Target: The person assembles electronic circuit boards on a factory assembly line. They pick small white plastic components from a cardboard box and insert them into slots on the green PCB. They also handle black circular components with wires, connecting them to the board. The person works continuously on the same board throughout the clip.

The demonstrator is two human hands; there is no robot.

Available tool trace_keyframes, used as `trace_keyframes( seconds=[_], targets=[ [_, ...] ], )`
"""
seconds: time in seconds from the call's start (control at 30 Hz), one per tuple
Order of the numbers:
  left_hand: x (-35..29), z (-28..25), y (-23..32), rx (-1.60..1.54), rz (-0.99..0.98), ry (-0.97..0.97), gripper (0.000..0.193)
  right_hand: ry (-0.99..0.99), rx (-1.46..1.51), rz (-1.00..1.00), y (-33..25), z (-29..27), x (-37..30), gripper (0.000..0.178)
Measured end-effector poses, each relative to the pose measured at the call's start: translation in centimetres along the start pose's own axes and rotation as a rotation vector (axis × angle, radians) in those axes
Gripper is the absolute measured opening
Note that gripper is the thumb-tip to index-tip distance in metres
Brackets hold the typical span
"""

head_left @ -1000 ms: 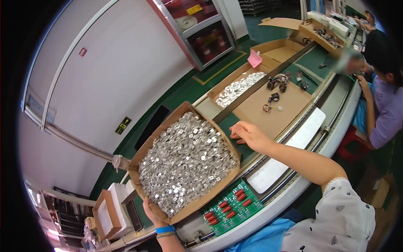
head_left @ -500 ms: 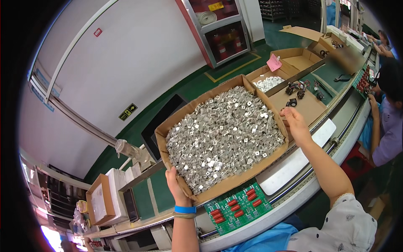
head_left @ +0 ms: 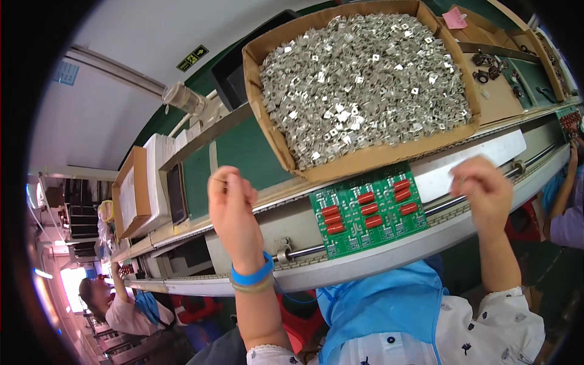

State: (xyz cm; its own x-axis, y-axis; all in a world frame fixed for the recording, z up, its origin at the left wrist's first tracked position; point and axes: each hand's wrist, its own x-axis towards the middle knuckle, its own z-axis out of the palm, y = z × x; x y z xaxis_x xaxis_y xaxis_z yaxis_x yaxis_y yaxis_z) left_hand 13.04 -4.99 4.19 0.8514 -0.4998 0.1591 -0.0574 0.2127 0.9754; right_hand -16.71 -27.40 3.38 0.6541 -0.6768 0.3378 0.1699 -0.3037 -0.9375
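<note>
A large cardboard box (head_left: 292, 159) full of small silvery metal pieces (head_left: 365, 85) rests on the work line in front of me. My left hand (head_left: 234, 198) is off its near left corner, fingers curled in, with nothing visible in them. A blue wrist strap (head_left: 252, 272) circles that wrist. To the right, my right hand (head_left: 485, 187) hovers by a white board, apart from the box, its fingers loosely bent and holding nothing I can see. Between my hands, a green circuit board (head_left: 371, 210) with several red components lies on the rails at the box's near edge.
The white board (head_left: 471, 161) lies right of the circuit board. Dark coiled parts (head_left: 483, 70) sit on cardboard at the right. At the left are a clear cylindrical container (head_left: 184, 98) and an open carton (head_left: 132, 194). Other people sit along the line at both sides.
The box has come down onto the work line, and both hands have let go of it. My left hand has drawn up and left, my right hand to the right. The view has shifted downward.
</note>
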Motion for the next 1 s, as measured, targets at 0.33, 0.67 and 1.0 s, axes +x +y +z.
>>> trace_keyframes(
  seconds=[0.33, 0.67, 1.0],
  targets=[
    [-7.2, -1.8, -0.1, 0.054, -0.334, -0.302, 0.035, -0.445, -0.431, -0.272, -0.9, 9.0, 0.7, 0.022],
    [-7.9, -3.0, -0.6, 0.097, -0.291, -0.374, 0.035, -0.562, -0.929, -0.528, 0.3, 12.8, 0.9, 0.036],
    [-7.9, -2.4, -0.7, 0.349, -0.318, -0.37, 0.024, -0.597, -0.949, -0.461, 0.3, 13.3, 0.9, 0.038]
  ],
)
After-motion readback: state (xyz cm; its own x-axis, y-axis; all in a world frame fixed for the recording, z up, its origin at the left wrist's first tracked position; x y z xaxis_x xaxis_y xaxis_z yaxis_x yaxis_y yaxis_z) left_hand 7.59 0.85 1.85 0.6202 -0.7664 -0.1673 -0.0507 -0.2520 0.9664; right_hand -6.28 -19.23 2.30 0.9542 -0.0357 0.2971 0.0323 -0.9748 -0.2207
